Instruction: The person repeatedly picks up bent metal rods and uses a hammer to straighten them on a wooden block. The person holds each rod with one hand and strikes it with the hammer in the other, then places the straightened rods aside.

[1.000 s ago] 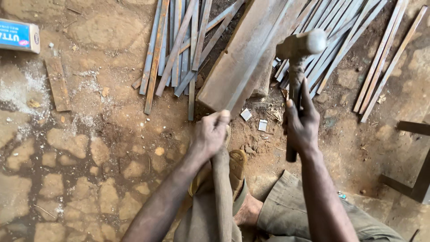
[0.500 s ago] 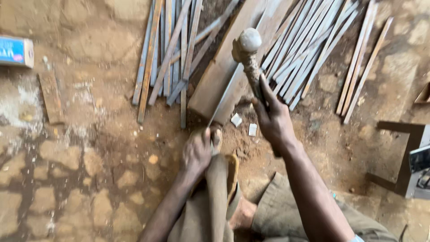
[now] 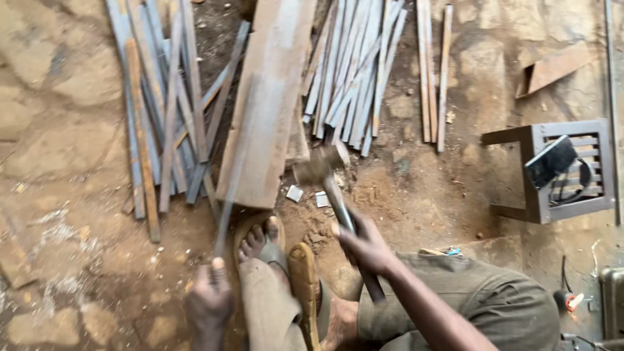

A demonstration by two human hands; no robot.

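Nearest the camera, the left hand is closed in a grip round the near end of a thin metal strip, which runs away from it and lies along the heavy steel bar. Half a second ago this hand sat higher and nearer the centre of the view; it now lies low at the left of the bent knee. A bare foot in a sandal rests on the ground at the near end of the bar, just beside the strip.

The right hand is closed round the handle of the hammer. The hammer head, blurred, has dropped: earlier it was raised over the bar, now it is low, just beside the bar's near right corner and above two small pale metal offcuts on the earth floor.

Farther off, a spread of flat metal strips lies left of the bar, and a second bundle lies right of it, with loose strips beyond.

The blue and white box seen at the left edge earlier is out of view. At the right edge a grey metal frame, only partly in view before, carries a dark flat device.
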